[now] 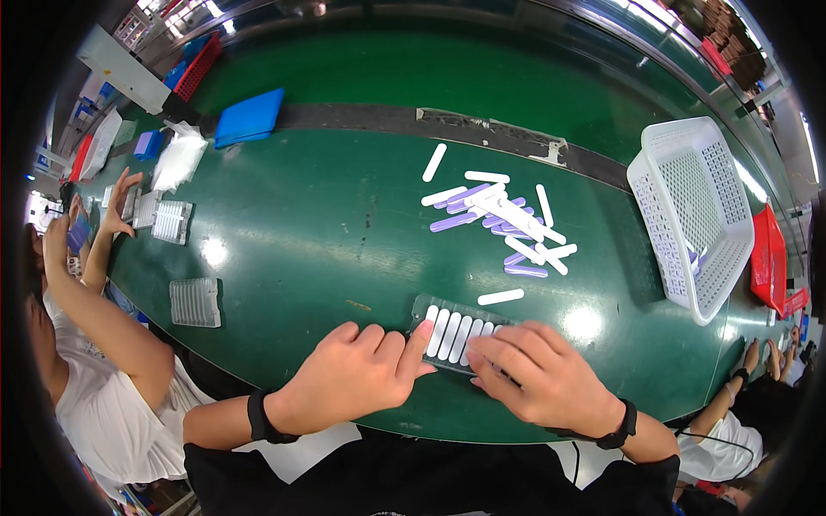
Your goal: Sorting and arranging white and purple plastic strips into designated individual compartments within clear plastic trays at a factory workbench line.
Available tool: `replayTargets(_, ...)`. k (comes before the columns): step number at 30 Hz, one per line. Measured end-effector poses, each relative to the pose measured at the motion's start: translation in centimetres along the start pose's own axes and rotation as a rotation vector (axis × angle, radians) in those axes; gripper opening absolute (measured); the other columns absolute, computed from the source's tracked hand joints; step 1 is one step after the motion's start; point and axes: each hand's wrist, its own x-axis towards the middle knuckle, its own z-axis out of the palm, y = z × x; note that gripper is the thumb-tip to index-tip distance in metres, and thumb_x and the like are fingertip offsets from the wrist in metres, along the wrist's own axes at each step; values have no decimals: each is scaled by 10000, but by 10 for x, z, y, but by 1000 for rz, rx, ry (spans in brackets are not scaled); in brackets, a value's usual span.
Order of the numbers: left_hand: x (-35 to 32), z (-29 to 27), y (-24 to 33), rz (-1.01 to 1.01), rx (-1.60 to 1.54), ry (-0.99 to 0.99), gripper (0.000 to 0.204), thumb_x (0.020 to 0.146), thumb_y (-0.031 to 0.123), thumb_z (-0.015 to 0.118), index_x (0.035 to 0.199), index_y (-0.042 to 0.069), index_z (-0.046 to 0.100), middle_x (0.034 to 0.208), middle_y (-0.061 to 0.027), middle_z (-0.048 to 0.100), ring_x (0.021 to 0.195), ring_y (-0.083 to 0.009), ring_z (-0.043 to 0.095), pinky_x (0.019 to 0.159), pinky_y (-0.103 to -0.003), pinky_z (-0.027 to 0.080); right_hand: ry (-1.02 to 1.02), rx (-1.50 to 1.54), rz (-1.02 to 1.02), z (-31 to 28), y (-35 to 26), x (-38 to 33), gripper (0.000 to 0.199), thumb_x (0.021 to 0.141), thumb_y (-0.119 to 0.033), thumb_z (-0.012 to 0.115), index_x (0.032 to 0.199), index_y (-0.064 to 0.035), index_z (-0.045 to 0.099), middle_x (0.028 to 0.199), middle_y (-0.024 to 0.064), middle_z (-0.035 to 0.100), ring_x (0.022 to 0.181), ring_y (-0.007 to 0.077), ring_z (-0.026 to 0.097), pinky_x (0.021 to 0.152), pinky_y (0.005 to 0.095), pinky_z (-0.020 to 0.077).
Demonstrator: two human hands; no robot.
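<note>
Clear slotted tray (453,331) sits at 6 o'clock on the green worktop (327,215), white sticks in its slots. Left hand (353,374) loosely curled, index tip on the tray's left end; right hand (542,374) lies flat with fingers spread over its right end, gripping nothing. One loose stick (500,297) at 1 o'clock off the tray. Pile of white and purple sticks (503,219) at 12 o'clock, white basket (688,215) at 2, spare trays (195,301) at 9. Tray's right part hidden under the right hand.
</note>
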Motion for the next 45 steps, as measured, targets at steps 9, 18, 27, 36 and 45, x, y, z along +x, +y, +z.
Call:
replayTargets(9,12,1,-3,5,85,6,527,943,480,702,1270,68,725,631,40,384,566,-122,433,520,-273,384,34,192,215,-7,23,-4,336,744,-186,856,1067,-172,764,1405,141,603,1173,336,632,932,417,558)
replayTargets(18,22,1,-8,-137,-119,-71,691,853,555,765,1375,116,655,650,34,475,576,-129,517,520,-292,421,-9,212,276,-13,27,-10,374,718,-209,878,1042,-143,704,1388,134,613,1145,350,629,911,425,554)
replayTargets(27,-12,-25,-22,-448,-376,-88,730,856,395,825,1450,69,551,562,-27,519,475,-240,532,492,-351,431,139,250,305,-5,13,42,592,702,-208,859,1203,-58,582,1228,132,612,1023,321,572,901,414,523)
replayTargets(36,-78,-43,-20,-883,-280,-60,511,923,358,772,1300,49,618,549,-108,582,503,-351,601,502,-427,452,250,262,295,86,3,221,583,727,-167,857,1196,-37,538,1077,149,645,999,332,575,896,421,495)
replayTargets(45,-163,-18,-62,-1187,128,-196,720,967,394,703,1441,-107,495,683,-226,651,635,-387,667,593,-480,500,373,485,103,140,-4,316,616,778,-221,874,1231,2,521,1116,178,660,1097,357,591,974,432,493)
